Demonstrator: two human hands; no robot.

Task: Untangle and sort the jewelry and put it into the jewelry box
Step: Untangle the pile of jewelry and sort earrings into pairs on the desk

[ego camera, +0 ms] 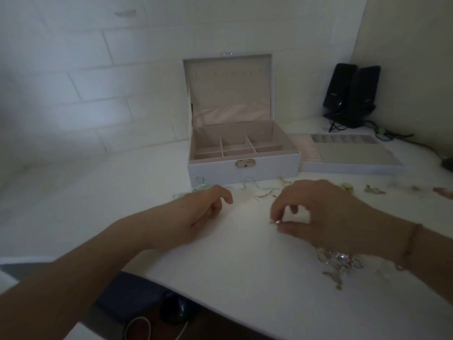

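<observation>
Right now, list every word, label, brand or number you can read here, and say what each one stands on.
No text can be read.
Speakers: a small pale mark low on each front, too blurred to read.
Jewelry box: the clasp plate bears no legible marking.
Removed tray, table and wall: no writing visible.

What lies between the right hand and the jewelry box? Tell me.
In the head view, thin chains lie loose on the white table between the right hand and the open jewelry box; their details are blurred.
</observation>
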